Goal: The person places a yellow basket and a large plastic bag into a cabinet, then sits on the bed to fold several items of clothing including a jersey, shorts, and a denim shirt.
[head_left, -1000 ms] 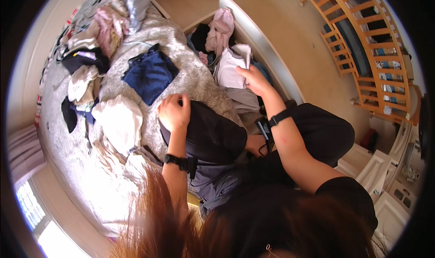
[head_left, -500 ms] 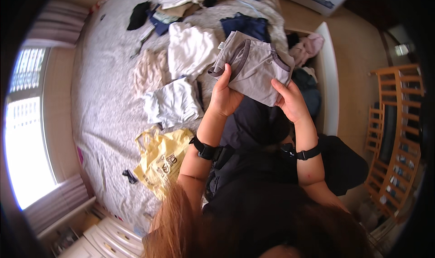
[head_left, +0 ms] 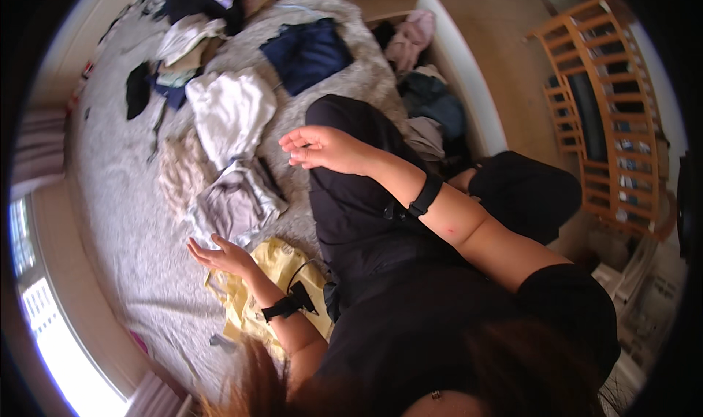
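The grey folded garment with darker trim (head_left: pixel 233 205) lies on top of a white folded garment (head_left: pixel 272 213) on the bed. Just below its near edge is my left hand (head_left: pixel 222 257), open and holding nothing, with fingers spread over the end of a yellow plastic bag (head_left: pixel 238 300). My right hand (head_left: pixel 329 150) hovers by my raised knee, fingers stretched out and nothing in them. Left of it, a white garment (head_left: pixel 228 113) and a crumpled beige one (head_left: pixel 183 172) rest on the grey bedspread.
Dark blue folded clothing (head_left: pixel 307 54) and a heap of mixed clothes (head_left: pixel 187 43) occupy the far bed. At the right, a white-sided open drawer (head_left: pixel 469 73) holds pink and dark clothes. Beyond stands a wooden slatted rack (head_left: pixel 611 87). My legs (head_left: pixel 351 205) are in front.
Both hands have let go of the grey garment, which now lies on the white one at the left. My hands have moved left and apart, and the view has shifted.
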